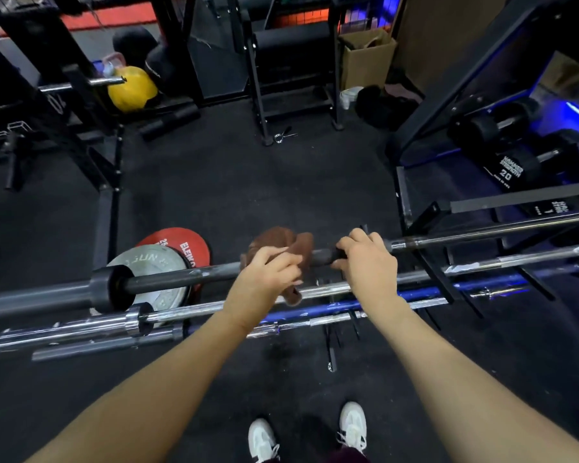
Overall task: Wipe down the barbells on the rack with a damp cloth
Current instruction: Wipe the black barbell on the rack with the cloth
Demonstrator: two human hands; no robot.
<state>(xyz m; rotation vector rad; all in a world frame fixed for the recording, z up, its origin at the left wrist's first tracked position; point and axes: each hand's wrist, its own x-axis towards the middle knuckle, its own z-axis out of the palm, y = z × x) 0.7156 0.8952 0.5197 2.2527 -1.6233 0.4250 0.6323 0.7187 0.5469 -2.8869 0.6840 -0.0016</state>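
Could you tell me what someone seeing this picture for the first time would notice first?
Two bare arms reach to mid-frame, where the left hand holds a brown cloth against the dark barbell and the right hand grips the same bar. A red plate lies behind, and a yellow ball sits at upper left.

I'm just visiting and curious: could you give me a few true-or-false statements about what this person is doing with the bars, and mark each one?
1. The left hand holds a brown cloth against the dark barbell. True.
2. The right hand hangs free of the bar. False: it grips the same dark barbell.
3. A red weight plate lies on the floor beyond the bars. True.
4. The person is barefoot. False: white shoes show below.
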